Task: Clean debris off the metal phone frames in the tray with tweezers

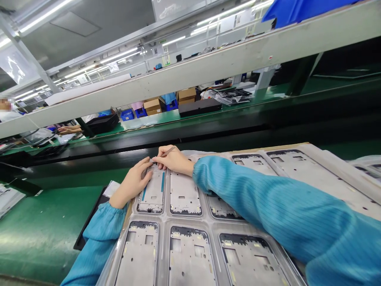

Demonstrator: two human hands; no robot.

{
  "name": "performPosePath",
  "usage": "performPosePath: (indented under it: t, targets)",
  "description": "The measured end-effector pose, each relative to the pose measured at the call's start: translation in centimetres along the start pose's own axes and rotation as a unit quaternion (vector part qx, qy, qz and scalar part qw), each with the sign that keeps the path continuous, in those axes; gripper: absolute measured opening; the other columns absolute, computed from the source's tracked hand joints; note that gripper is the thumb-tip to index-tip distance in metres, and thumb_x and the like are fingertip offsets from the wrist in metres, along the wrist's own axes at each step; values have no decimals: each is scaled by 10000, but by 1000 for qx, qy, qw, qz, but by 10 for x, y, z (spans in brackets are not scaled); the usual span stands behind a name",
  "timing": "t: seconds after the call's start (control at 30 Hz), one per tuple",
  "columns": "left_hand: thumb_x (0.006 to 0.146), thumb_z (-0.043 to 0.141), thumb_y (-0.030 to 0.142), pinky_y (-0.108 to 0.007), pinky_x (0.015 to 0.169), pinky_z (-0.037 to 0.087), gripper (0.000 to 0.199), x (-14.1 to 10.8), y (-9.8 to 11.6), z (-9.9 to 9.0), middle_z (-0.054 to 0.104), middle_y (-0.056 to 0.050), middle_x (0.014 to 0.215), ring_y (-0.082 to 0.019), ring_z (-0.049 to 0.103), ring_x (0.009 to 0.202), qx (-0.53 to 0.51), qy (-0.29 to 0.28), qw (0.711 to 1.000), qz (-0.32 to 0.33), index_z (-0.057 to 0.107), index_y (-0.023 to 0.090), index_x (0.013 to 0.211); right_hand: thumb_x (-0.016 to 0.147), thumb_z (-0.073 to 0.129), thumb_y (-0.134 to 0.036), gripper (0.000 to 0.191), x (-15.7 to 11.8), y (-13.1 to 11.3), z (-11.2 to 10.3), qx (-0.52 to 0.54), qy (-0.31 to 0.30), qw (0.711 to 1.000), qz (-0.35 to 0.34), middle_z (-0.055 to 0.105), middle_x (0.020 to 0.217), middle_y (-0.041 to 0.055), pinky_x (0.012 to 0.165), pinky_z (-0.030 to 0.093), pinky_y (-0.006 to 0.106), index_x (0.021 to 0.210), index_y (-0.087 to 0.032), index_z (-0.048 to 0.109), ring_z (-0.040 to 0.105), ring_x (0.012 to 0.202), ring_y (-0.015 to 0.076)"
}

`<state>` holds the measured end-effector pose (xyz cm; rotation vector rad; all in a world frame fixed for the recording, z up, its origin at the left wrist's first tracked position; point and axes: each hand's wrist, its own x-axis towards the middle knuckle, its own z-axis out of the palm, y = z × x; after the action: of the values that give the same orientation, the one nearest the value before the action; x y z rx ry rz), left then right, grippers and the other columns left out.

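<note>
- Hands, head view: the right hand [174, 161] pinches a slim tool [170, 151] between thumb and fingers, its shaft slanting up past the knuckles and its lower end at the far end of the marked frame [153, 186].
- Left hand [135, 179]: laid over the far left corner of the same frame, fingers gently bent, thumb set apart from them and lying along the face; fingertips just beside the tool's lower end. How firmly it presses, one cannot tell.
- Marked frame: flat in the far left compartment of the tray [163, 218], distinguished by two blue strips [162, 181], one along each long side.
- Second frame [182, 194]: in the adjoining compartment, partly beneath the right hand and wrist.
- Front row: three frames [190, 258], pale plates with dark far ends and rectangular cut-outs, each in its own compartment.
- Sleeves [247, 190]: blue, gathered at the wrists; the right one crosses the tray and hides part of several frames.
- Left of the tray: a black panel [86, 228] on the green table [38, 222], partly covered by the left sleeve.
- Background: a pale shelf [166, 82] runs aslant; beyond it are cartons [153, 106], small blue crates [127, 115] and, at left, a co-worker's hand [70, 129] near a black tray [102, 124].
</note>
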<state>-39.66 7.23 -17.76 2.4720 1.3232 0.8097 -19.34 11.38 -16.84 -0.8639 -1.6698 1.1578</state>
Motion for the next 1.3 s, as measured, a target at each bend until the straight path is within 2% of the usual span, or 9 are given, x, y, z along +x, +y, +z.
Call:
performPosePath:
  t: [0.23,0.4,0.5,0.67,0.8,0.9,1.1,1.2,1.3]
  targets:
    - [765,681,360,-639,1121,376,592,2,-4,0,542,-135,1477,-385,507,1351,-12,-5,1000,4,638,371,1355,733,853,-443,424,1,1,0,3,4,1000,3,633,467,-31,406,475,211,595,-209,528,626,440,137]
    - [795,662,373,-630,1131,375,501,1,-1,1,558,-94,1468,-361,520,1342,-27,7,1000,-3,672,388,1296,726,866,-419,425,2,1,1,12,13,1000,21,636,471,-25,406,488,211,589,-210,523,635,452,140]
    - [778,642,420,-635,1125,374,503,1,0,1,548,-113,1476,-378,527,1334,-23,4,1000,-18,688,365,1276,720,876,-405,425,3,1,3,21,20,999,34,648,484,-17,405,495,203,584,-205,526,642,464,136]
    - [753,624,449,-638,1129,348,604,2,-1,2,508,-120,1512,-395,454,1396,-5,-16,999,-39,636,354,1350,745,869,-348,414,5,-1,5,38,22,998,49,633,459,-25,382,489,187,571,-201,523,615,423,118]
    - [755,635,429,-634,1122,356,555,0,-1,1,527,-99,1500,-392,491,1366,-37,7,998,-49,670,372,1306,752,868,-290,413,5,-2,5,51,26,997,54,628,458,-33,383,495,179,570,-200,509,611,420,111]
    - [709,645,458,-642,1081,388,537,0,-1,2,559,-138,1463,-411,543,1309,-64,26,996,-54,712,341,1229,757,866,-272,407,5,-3,4,58,27,996,56,634,465,-32,380,496,178,576,-197,510,611,418,109]
    - [760,591,477,-604,1123,377,645,-1,3,-1,565,-144,1452,-377,533,1331,-77,15,994,-78,585,321,1386,761,861,-231,394,4,-5,3,70,23,996,58,629,452,-34,367,488,167,578,-186,516,610,406,106]
    - [809,598,463,-587,1111,424,556,0,7,-2,622,-111,1390,-349,575,1290,-74,35,994,-67,608,324,1346,730,890,-287,412,2,-8,2,82,13,995,52,641,467,-31,366,482,155,585,-181,520,621,420,103]
    - [817,634,438,-552,1088,448,390,4,10,-2,660,-111,1321,-332,599,1246,-71,65,994,-43,696,368,1196,690,913,-357,428,0,-11,0,93,0,995,43,662,494,-17,367,477,151,595,-176,537,639,441,109]
